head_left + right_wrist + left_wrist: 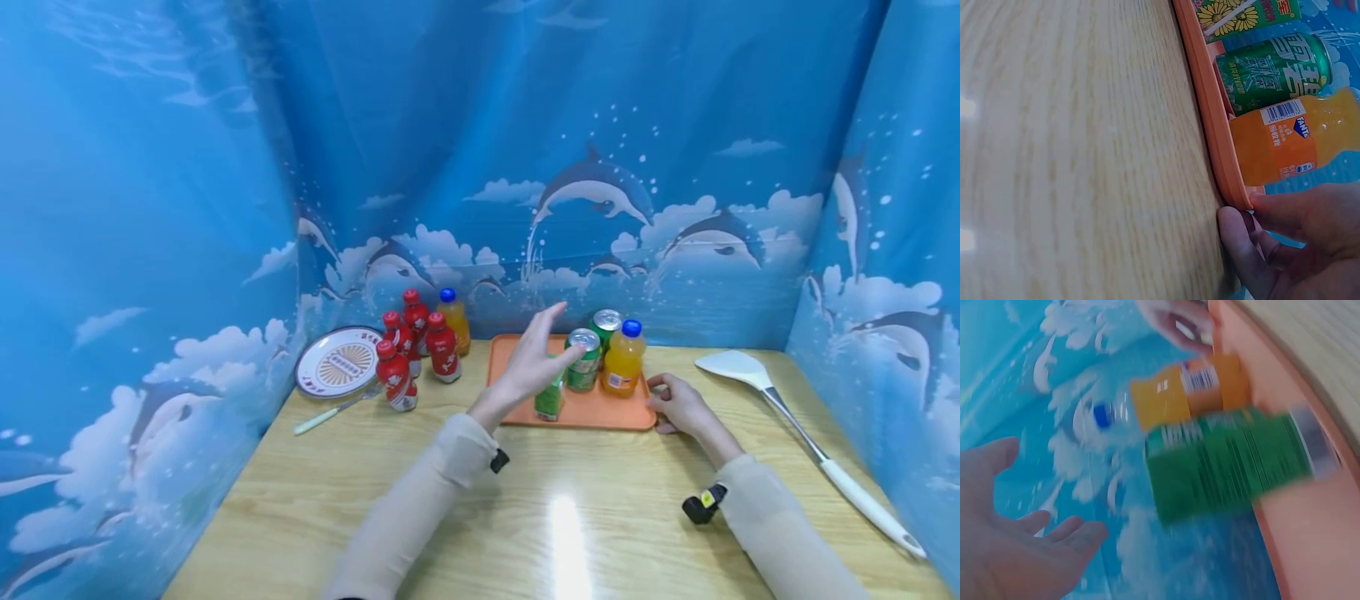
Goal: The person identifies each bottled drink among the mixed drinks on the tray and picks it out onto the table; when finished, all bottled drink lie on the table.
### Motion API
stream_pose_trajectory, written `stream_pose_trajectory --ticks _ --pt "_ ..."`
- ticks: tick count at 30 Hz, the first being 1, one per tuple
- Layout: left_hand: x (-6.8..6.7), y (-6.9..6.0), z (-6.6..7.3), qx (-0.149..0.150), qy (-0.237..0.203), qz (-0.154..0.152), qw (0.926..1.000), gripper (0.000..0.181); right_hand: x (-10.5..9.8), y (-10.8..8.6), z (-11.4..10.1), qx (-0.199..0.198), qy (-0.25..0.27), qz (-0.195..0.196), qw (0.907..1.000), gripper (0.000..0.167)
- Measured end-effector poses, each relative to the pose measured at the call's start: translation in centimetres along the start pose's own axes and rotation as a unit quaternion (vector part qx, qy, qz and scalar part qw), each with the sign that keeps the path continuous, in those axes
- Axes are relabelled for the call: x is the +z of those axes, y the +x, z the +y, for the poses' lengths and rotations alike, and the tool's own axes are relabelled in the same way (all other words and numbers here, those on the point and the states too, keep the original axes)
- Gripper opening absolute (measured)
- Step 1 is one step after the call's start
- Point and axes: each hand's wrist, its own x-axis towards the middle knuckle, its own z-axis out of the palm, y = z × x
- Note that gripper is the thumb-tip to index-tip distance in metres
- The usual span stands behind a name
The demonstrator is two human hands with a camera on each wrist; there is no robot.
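An orange tray (592, 419) carries a green drink carton (549, 403), two green soda cans (582, 372) and a bottle of orange soda with a blue cap (622, 364). My left hand (531, 360) is above the tray's left half, thumb and fingers spread around nothing. In the left wrist view, a gap separates that hand (1029, 531) from the blurred carton (1222, 465). At the tray's right front corner, my right hand (684, 406) pinches the rim; the right wrist view shows thumb and fingers on that corner (1235, 194).
Left of the tray stand several red bottles (396, 379) and another orange soda bottle (454, 321). A patterned plate (339, 362) lies beyond them, with a fork (330, 417) in front. To the right lies a long white-handled spatula (806, 437). A blue dolphin curtain (450, 150) surrounds the table.
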Motion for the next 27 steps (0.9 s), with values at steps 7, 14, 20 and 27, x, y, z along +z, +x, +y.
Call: stream_pose_trajectory --ticks 7,14,20,27 --pt "5.3 2.3 1.5 -0.037 0.041 -0.057 0.9969 0.080 0.4 0.1 0.2 -0.012 0.010 0.004 0.9999 0.048" --pt "8.4 3.7 0.9 -0.056 0.163 -0.027 0.9847 0.081 0.3 0.0 0.3 -0.015 0.009 0.006 0.9998 0.048" --pt "9.9 4.5 0.4 -0.058 0.311 -0.010 0.9486 0.080 0.5 -0.2 0.3 -0.025 0.010 0.007 0.9996 0.046" --pt "11.2 5.1 0.1 -0.043 0.413 0.019 0.9095 0.086 0.2 -0.3 0.2 -0.028 0.002 0.009 0.9996 0.047"
